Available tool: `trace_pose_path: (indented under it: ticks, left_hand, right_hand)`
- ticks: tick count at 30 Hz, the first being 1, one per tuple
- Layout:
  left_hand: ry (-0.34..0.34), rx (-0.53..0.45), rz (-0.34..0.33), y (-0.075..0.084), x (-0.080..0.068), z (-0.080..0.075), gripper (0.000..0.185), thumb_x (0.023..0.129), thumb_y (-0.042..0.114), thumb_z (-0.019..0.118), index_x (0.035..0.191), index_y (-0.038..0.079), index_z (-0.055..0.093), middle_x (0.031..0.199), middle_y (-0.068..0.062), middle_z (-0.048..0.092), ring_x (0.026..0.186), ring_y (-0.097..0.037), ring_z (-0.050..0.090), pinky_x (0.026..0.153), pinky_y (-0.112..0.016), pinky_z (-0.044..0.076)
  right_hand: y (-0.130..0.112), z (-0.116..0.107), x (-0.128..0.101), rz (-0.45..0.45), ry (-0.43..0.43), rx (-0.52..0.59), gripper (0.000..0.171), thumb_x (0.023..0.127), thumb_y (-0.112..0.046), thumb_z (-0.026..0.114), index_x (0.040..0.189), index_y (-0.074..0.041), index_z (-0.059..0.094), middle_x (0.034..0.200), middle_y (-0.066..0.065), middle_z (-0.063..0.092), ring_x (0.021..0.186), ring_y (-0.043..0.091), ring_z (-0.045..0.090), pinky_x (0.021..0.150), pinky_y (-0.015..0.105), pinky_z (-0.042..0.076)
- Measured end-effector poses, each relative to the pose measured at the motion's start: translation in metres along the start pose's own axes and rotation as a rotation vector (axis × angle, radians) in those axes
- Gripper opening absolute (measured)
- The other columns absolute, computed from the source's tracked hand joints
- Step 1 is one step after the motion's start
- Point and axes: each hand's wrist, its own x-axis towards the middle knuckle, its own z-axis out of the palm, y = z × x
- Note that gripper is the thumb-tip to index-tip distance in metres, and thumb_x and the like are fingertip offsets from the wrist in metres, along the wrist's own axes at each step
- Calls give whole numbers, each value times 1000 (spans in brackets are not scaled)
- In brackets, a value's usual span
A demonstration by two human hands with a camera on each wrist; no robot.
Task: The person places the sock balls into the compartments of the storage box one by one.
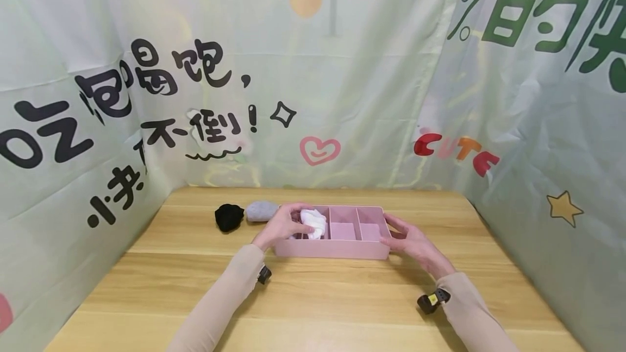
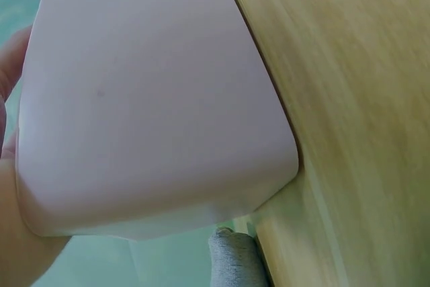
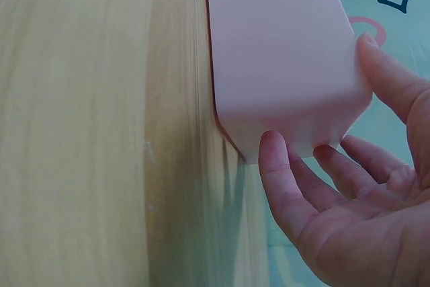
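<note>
A pink storage box with dividers sits on the table, its long front wall toward me. My left hand reaches over its left end and pinches a balled white sock between thumb and fingers, inside a left-hand compartment. That sock is hidden from the left wrist view by the box wall. At the other end, my right hand holds the box, thumb at the front corner and fingers against the end wall. The two right compartments hold nothing. Something pale shows partly in the leftmost one, mostly behind my left hand.
Left of the box lie a balled black sock and a rolled grey sock, the grey one close to the box's back left corner. Printed cloth curtains stand behind the wooden table and along both sides.
</note>
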Motion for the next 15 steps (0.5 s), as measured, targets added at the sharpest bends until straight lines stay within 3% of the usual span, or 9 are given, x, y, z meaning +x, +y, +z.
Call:
trace_pose_path:
  ticks: [4,7,11,15]
  left_hand:
    - [-14,14,-5,0,1,-1,59,77,11,83,132,8,61,111,-12,68,84,-15,61,66,-31,53]
    - [-20,22,8,0,2,-2,58,78,10,82,132,6,60,123,-12,66,87,-15,61,68,-32,54]
    - [-24,7,27,-1,1,-3,57,79,5,79,132,4,59,123,-13,66,88,-15,61,71,-33,55]
    - [-18,-26,34,0,0,-4,56,79,1,77,132,1,58,122,-16,66,88,-16,60,72,-27,53]
  right_hand:
    - [0,0,1,2,0,11,81,91,-13,69,156,-7,21,163,17,18,143,43,29,93,34,53]
    - [1,0,1,2,2,20,81,91,-12,69,156,-7,21,163,17,17,143,43,29,93,33,53]
    - [1,0,2,2,7,24,81,91,-13,70,156,-7,21,163,17,17,143,43,30,93,34,54]
    - [2,0,2,1,11,22,82,91,-13,70,156,-7,21,163,18,17,142,44,30,94,35,53]
